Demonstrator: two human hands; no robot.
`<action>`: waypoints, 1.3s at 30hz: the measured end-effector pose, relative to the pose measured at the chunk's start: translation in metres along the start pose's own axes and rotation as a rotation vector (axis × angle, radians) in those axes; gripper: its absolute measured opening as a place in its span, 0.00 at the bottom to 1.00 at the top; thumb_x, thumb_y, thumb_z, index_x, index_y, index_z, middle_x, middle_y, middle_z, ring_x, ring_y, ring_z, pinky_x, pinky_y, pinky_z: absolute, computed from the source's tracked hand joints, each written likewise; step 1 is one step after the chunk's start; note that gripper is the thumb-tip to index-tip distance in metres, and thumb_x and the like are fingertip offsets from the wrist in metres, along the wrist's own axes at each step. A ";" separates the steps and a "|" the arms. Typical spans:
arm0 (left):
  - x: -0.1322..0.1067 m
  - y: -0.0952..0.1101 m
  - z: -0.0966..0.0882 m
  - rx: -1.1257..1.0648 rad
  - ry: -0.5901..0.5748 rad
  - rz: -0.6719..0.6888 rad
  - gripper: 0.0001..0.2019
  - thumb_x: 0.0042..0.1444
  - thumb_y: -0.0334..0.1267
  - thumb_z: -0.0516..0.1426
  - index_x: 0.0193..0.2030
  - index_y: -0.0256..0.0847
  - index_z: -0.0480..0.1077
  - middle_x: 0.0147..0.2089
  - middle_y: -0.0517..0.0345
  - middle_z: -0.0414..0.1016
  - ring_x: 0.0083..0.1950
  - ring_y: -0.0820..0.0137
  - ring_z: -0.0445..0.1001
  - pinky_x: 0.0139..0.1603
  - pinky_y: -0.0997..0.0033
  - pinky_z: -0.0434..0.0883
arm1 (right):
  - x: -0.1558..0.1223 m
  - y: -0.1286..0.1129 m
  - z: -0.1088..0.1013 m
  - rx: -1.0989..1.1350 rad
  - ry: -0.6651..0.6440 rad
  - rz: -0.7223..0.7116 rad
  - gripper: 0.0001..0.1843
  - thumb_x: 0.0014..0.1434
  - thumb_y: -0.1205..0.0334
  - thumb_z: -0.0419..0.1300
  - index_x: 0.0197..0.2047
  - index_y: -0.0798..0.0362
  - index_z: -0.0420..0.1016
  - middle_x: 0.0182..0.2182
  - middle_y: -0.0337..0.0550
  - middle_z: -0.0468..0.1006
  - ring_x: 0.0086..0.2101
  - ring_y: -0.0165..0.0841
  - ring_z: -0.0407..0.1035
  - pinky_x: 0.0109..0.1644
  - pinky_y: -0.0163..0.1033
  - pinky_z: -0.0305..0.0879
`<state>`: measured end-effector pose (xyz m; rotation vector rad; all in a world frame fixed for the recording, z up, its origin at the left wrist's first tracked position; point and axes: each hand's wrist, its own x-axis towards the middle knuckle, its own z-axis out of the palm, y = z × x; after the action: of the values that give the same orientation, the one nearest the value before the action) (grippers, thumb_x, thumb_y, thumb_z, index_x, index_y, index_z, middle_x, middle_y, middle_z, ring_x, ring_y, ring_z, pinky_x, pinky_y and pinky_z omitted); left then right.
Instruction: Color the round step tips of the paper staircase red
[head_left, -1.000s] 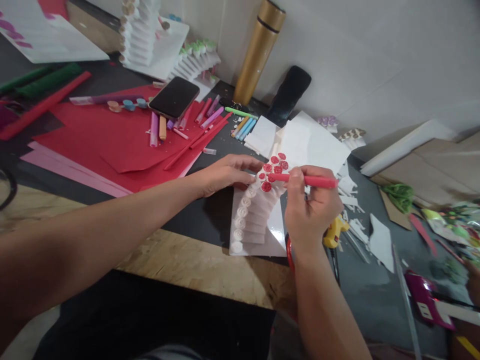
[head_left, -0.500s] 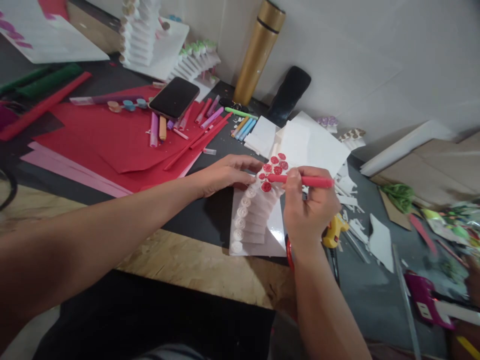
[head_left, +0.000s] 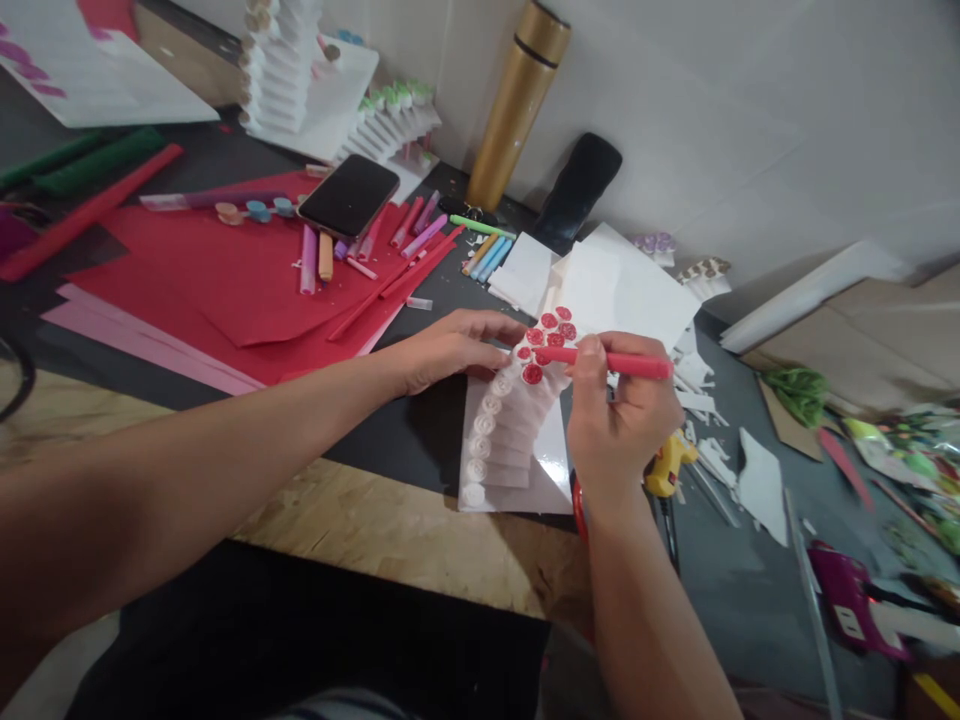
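Observation:
My right hand (head_left: 624,405) grips a red marker (head_left: 630,364), its tip at the small round rosettes on a white paper model (head_left: 504,440). Several rosettes at the far end are red (head_left: 532,374); a row of white rosettes (head_left: 481,445) runs down the model's left edge toward me. Pleated white strips spread to the right of that row, on a glossy white board (head_left: 556,470). At the model's upper left, my left hand (head_left: 457,350) holds its side between thumb and fingers; the fingertips are partly hidden.
Red sheets (head_left: 187,270), loose markers (head_left: 307,258) and a phone (head_left: 350,196) lie to the left. A gold flask (head_left: 517,105) stands by the wall. Right of my hand are a yellow glue gun (head_left: 669,463), white scraps (head_left: 761,485) and a purple device (head_left: 847,600).
The red marker has shifted slightly to the right, and its tip has left the small rosette near my left fingers. My left hand and the model stay put.

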<state>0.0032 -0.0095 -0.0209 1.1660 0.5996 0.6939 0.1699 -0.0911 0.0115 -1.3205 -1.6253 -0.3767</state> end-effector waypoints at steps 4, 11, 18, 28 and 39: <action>0.001 -0.001 -0.001 0.009 -0.007 0.014 0.24 0.48 0.33 0.63 0.55 0.38 0.75 0.56 0.48 0.77 0.49 0.65 0.76 0.45 0.68 0.69 | 0.001 0.000 0.001 -0.004 -0.028 -0.010 0.04 0.64 0.60 0.57 0.39 0.50 0.72 0.30 0.36 0.79 0.34 0.29 0.74 0.41 0.38 0.70; 0.000 0.000 -0.001 0.022 -0.012 0.012 0.25 0.48 0.33 0.63 0.55 0.37 0.74 0.55 0.48 0.77 0.47 0.67 0.75 0.44 0.69 0.68 | 0.000 0.000 0.003 0.008 -0.026 -0.016 0.04 0.64 0.61 0.58 0.40 0.51 0.72 0.30 0.37 0.79 0.33 0.29 0.75 0.42 0.39 0.72; 0.001 -0.001 -0.001 0.022 -0.015 0.016 0.25 0.48 0.33 0.62 0.56 0.37 0.74 0.55 0.48 0.77 0.49 0.65 0.75 0.46 0.68 0.69 | -0.001 0.000 0.004 0.033 -0.037 -0.010 0.04 0.64 0.61 0.58 0.40 0.52 0.72 0.32 0.37 0.80 0.34 0.29 0.76 0.43 0.40 0.73; 0.001 -0.001 -0.001 -0.003 -0.010 0.024 0.22 0.47 0.31 0.63 0.52 0.38 0.75 0.53 0.50 0.78 0.48 0.66 0.75 0.46 0.67 0.69 | -0.003 0.000 0.004 0.033 -0.042 -0.003 0.04 0.64 0.61 0.58 0.40 0.51 0.72 0.34 0.37 0.80 0.34 0.29 0.76 0.42 0.40 0.73; 0.002 -0.001 -0.001 0.004 -0.007 0.027 0.21 0.49 0.30 0.62 0.52 0.38 0.75 0.54 0.51 0.78 0.48 0.67 0.76 0.45 0.68 0.69 | -0.002 0.001 0.005 0.015 -0.043 -0.017 0.04 0.64 0.61 0.58 0.40 0.51 0.72 0.35 0.36 0.80 0.35 0.28 0.75 0.42 0.38 0.73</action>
<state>0.0034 -0.0077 -0.0219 1.1816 0.5803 0.7121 0.1680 -0.0888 0.0075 -1.3125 -1.6729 -0.3476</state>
